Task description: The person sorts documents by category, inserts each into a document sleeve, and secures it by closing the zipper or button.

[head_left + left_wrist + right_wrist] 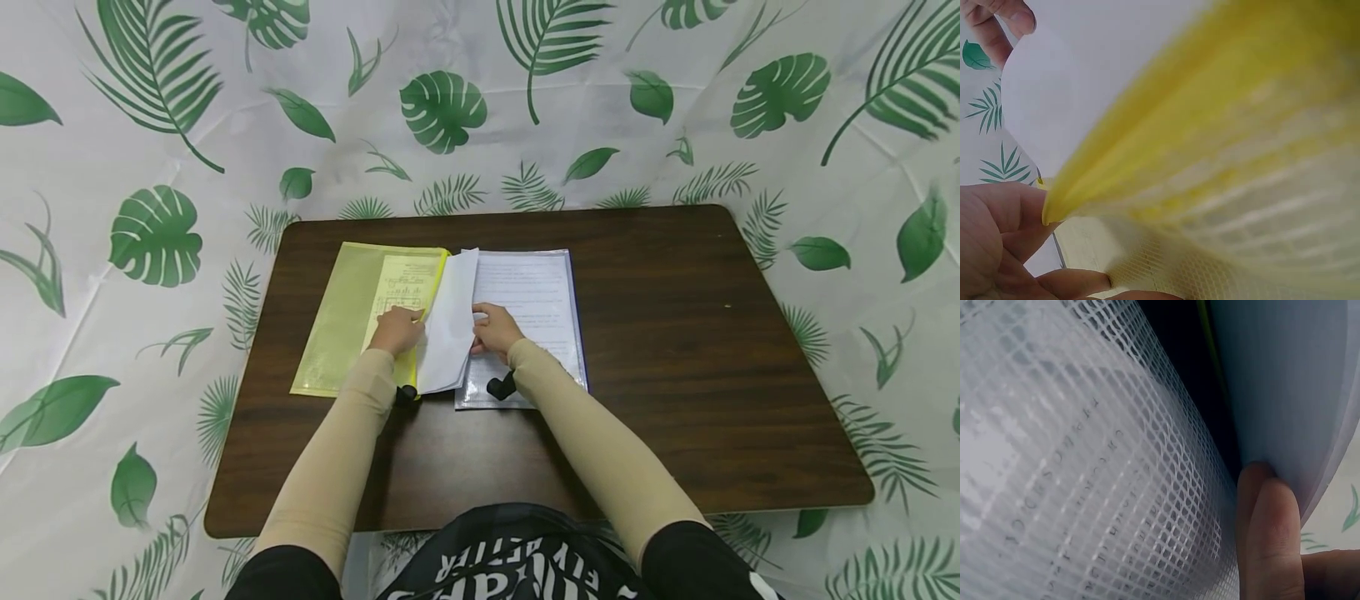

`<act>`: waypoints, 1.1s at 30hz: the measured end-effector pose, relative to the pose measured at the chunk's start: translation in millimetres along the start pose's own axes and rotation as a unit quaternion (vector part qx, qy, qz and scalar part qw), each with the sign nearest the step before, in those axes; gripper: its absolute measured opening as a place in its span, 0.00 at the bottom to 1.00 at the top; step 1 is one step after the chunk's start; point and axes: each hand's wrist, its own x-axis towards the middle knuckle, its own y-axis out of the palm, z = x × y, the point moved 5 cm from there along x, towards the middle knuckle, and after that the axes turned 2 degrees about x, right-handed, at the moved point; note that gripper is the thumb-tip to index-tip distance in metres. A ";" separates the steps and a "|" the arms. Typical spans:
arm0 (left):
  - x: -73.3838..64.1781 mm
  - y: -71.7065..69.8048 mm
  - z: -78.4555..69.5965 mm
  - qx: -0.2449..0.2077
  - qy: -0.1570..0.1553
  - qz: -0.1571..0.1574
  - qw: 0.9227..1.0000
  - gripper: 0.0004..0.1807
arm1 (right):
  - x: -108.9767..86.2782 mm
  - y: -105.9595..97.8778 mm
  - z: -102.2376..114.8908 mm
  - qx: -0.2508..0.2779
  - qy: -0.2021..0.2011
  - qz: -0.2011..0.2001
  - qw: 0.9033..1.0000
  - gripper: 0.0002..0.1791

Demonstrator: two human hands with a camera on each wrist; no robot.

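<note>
A yellow mesh document pouch (330, 317) lies at the left of the table, with a printed sheet (405, 279) showing through it. My left hand (397, 331) pinches the pouch's bright yellow edge (1094, 156) between thumb and finger, lifting it in the left wrist view. White papers (447, 325) stand tilted at the pouch's right side, partly over a clear mesh pouch (525, 287) with a blue edge. My right hand (495, 330) pinches these papers by their right edge. Lined text shows through the clear mesh in the right wrist view. How far the papers sit inside the yellow pouch is hidden.
Both pouches rest on a dark brown wooden table (660, 333) with rounded corners. Dark wood surface extends to the right of the clear pouch. Behind and around the table hangs white cloth with a green leaf print (442, 112).
</note>
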 end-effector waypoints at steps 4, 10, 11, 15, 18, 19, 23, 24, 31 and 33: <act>-1.8 1.4 -0.1 -0.003 0.002 -0.001 1.000 0.27 | -0.7 1.3 -1.7 -0.001 -0.003 -0.002 1.000 0.32; -7.8 4.0 3.3 -0.020 -0.007 0.006 1.000 0.27 | -1.3 7.1 -6.3 -0.008 0.002 0.001 1.000 0.32; -8.5 4.0 3.9 -0.028 -0.008 0.004 1.000 0.27 | -1.2 7.9 -6.3 -0.009 0.000 0.001 1.000 0.32; -9.7 3.0 6.2 -0.060 -0.016 -0.002 0.998 0.26 | -1.3 12.0 -3.3 -0.015 -0.008 0.003 1.000 0.32; -9.3 1.9 7.9 -0.078 -0.022 -0.009 0.997 0.26 | -1.1 15.1 -0.3 -0.018 -0.013 0.005 1.000 0.31; -9.1 1.7 8.4 -0.080 -0.022 -0.012 0.997 0.26 | -0.8 15.8 0.4 -0.017 -0.014 0.005 1.000 0.31; -7.0 0.4 10.2 -0.074 -0.011 -0.026 0.997 0.25 | 0.9 18.5 2.0 -0.016 -0.016 0.005 1.000 0.31; -6.7 0.0 10.2 -0.071 -0.007 -0.029 0.997 0.25 | 1.2 19.1 2.1 -0.014 -0.015 0.005 1.000 0.31; -6.8 -2.1 6.0 -0.072 0.007 -0.028 0.997 0.25 | 1.1 22.2 3.0 -0.006 -0.015 -0.004 1.000 0.30; -7.9 -3.1 5.1 -0.075 0.007 -0.029 0.997 0.24 | 0.6 23.6 3.7 -0.002 -0.015 -0.005 1.000 0.30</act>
